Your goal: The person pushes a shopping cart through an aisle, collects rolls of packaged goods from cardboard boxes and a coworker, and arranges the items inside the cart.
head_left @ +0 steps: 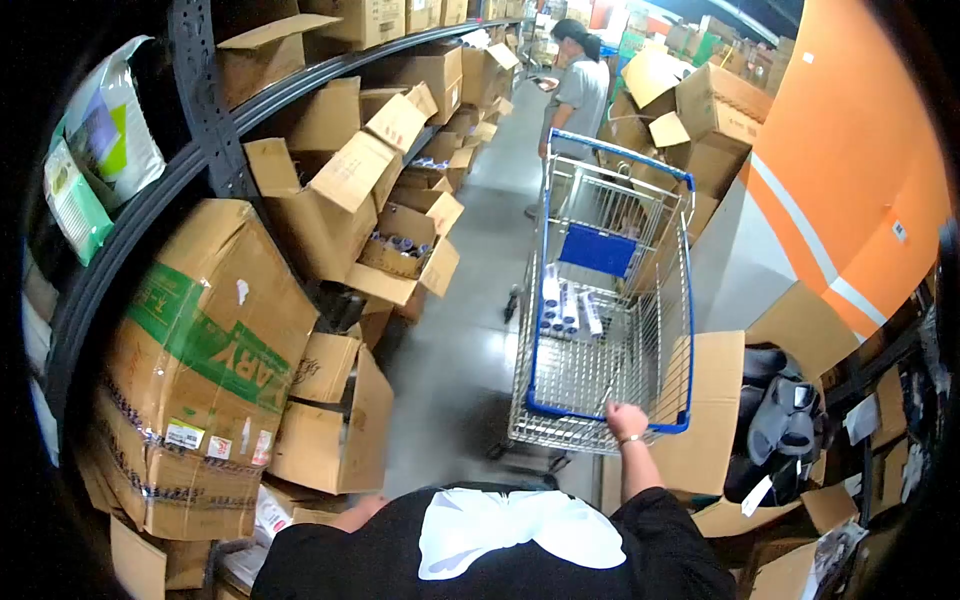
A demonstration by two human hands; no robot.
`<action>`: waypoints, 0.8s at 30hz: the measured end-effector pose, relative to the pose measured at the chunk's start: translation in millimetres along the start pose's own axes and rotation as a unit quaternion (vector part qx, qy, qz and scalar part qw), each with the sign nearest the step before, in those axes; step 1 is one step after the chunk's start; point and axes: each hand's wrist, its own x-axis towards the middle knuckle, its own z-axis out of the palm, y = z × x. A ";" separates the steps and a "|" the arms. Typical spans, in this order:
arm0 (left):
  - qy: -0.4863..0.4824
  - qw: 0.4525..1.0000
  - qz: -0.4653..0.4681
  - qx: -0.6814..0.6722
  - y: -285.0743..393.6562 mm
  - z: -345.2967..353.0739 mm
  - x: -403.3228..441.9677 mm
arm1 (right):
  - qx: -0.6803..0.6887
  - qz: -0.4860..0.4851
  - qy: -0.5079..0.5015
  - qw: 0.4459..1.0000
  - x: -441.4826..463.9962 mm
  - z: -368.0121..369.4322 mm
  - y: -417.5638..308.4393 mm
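Observation:
A wire shopping cart (605,335) with blue rails and a blue panel stands in the aisle in front of me. My right hand (627,421), with a band at the wrist, is closed on the cart's near end. Inside the cart, several white tubes or bottles (568,308) lie toward the left side. Only part of my left arm shows at the lower left, beside the open boxes; its fingers are hidden behind my sleeve and the box edge.
Open cardboard boxes (345,190) crowd the left shelf, with a large taped box (205,370) nearer. Another person (580,90) stands beyond the cart. At right are an orange panel (850,150) and an open box with grey shoes (785,420). Grey floor (435,400) runs left of the cart.

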 end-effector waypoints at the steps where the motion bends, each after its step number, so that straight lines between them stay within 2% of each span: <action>1: 0.010 1.000 -0.005 0.008 -17.9 1.8 -2.3 | -0.004 0.015 0.008 1.000 3.2 3.9 2.4; 2: 0.021 1.000 -0.010 0.016 -33.5 1.6 -5.7 | -0.025 0.023 0.033 0.999 9.5 19.5 9.9; 5: 0.056 0.997 0.011 0.053 -66.2 -0.6 -8.1 | -0.027 0.025 0.013 0.999 6.8 14.9 10.6; 7: 0.087 0.984 0.084 0.133 -80.1 -2.3 -2.7 | -0.007 0.036 -0.015 0.999 4.7 5.4 5.9; 9: 0.140 0.948 0.185 0.219 -87.7 -2.0 9.7 | -0.039 0.052 0.005 0.998 3.9 9.2 5.2; 10: 0.171 0.979 0.084 0.073 -78.5 -8.4 -0.2 | -0.032 0.061 0.004 0.998 3.2 10.5 4.7; 11: 0.198 0.977 -0.020 -0.071 -59.4 -12.8 -8.5 | -0.031 0.046 0.048 0.997 1.4 17.7 6.7; 13: 0.204 0.973 0.014 -0.107 -67.4 -4.1 10.9 | -0.020 0.043 0.128 0.991 2.7 32.0 7.8; 17: 0.151 0.979 0.003 -0.136 -68.8 6.3 -4.8 | -0.015 0.061 0.161 0.985 -0.5 29.9 -1.9; 24: 0.112 0.984 -0.058 -0.128 -100.2 16.4 -41.3 | 0.013 0.044 0.181 0.982 -4.3 34.2 -7.8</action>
